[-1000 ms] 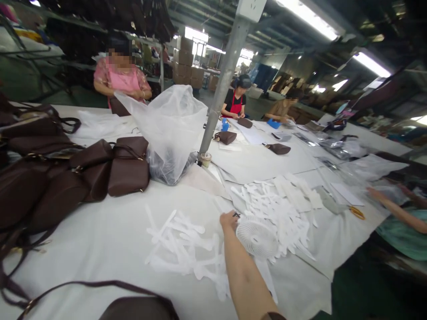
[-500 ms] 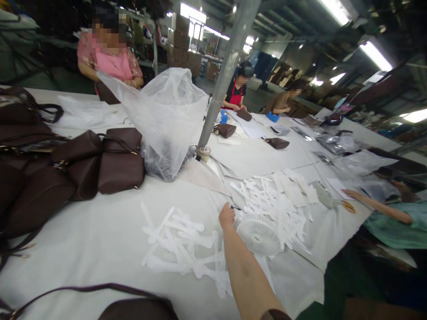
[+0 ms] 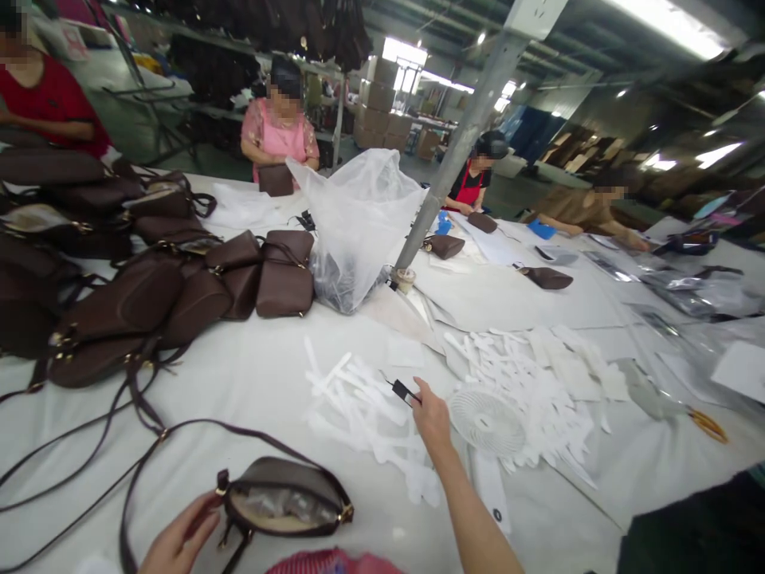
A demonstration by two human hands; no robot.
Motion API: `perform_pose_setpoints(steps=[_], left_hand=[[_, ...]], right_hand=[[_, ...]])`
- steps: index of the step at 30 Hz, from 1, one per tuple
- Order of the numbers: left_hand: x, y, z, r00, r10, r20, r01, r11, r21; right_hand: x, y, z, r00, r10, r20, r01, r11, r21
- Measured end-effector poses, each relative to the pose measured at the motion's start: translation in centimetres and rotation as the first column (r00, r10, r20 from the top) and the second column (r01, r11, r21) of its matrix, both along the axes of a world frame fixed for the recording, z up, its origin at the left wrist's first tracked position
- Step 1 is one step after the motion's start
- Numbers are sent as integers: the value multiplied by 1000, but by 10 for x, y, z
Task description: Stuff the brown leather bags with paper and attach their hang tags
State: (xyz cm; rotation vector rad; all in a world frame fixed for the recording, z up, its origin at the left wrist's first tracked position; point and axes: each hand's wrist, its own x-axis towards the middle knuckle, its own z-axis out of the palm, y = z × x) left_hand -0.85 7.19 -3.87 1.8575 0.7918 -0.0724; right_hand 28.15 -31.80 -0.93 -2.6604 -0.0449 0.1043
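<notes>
My right hand pinches a small black hang tag with a thin string, held over the table beside a white fan. Below it lies a loose pile of white strips. At the lower left, my left hand has its fingers closed at the side of a dark brown handbag, near the strap's end fitting. The bag stands open at the top, with pale lining and crumpled clear stuffing showing inside. Its long strap loops over the table to the left.
Brown bags crowd the left side. A clear plastic sack stands against a grey post. On the right are the fan, white cutouts and orange-handled scissors. Several co-workers stand around the table.
My right hand has drawn nearer with the black tag, which now shows clearly. My left hand has come into view at the handbag, now more fully visible. The view has shifted left.
</notes>
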Motion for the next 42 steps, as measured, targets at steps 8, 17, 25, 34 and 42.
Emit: perform_pose_setpoints(steps=[8,17,25,34,42], left_hand=[[-14,-23,24,995,-90,53,90,996,-5],[-40,-37,37,993,-99,58,98,995,20],[-42,-63,98,972,-231,47,231,973,20],[-17,-111,176,762,-547,347,600,797,-63],[-55,-94,125,856,-450,255,516,775,-365]], right_hand=[[-88,11,-40,965,117,-234,-55,966,254],[-128,2,-57,970,190,-150,-190,982,17],[-136,-2,8,943,305,133,-301,952,-53],[-193,38,120,602,788,130,-799,596,85],[-218,26,88,630,776,46,-777,627,60]])
